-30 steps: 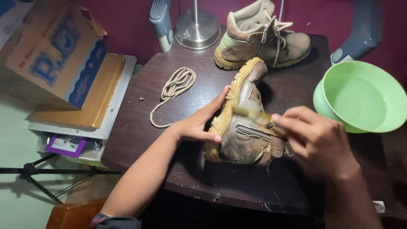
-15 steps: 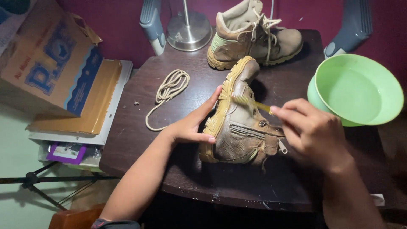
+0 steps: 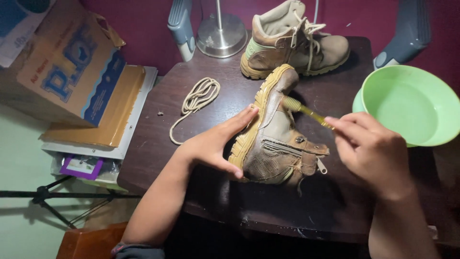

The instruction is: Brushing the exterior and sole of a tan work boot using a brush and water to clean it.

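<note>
Tan suede and a yellow rubber sole make up the unlaced ankle boot (image 3: 275, 144) that lies on its side near the middle of the dark brown wooden table (image 3: 201, 201), toe toward the far edge. The left hand (image 3: 218, 144) lies flat and spread against the sole, fingers along its rim, pressing rather than clasping it. The right hand (image 3: 371, 151) is pinched shut on a thin yellow-handled brush (image 3: 306, 111), whose bristled tip touches the boot's upper near the toe. Boots number two: the second tan boot, laced with pale cord (image 3: 292, 41), stands upright at the table's far edge. One loose beige bootlace (image 3: 196, 103) lies coiled on the far left part of the surface, its end trailing toward the left edge. One light green round plastic bowl (image 3: 414, 105) sits at the table's right edge, just beside the right hand. One round metal lamp base with a thin pole (image 3: 221, 33) rests at the far edge, left of the upright boot. Off the table to the left, one brown cardboard box with blue printed lettering and a dark blue wavy band (image 3: 67, 72) leans tilted over a flat orange-brown package (image 3: 112, 117), which lies on a stack of white sheets (image 3: 91, 151) with a purple-edged card (image 3: 81, 166) beneath.
</note>
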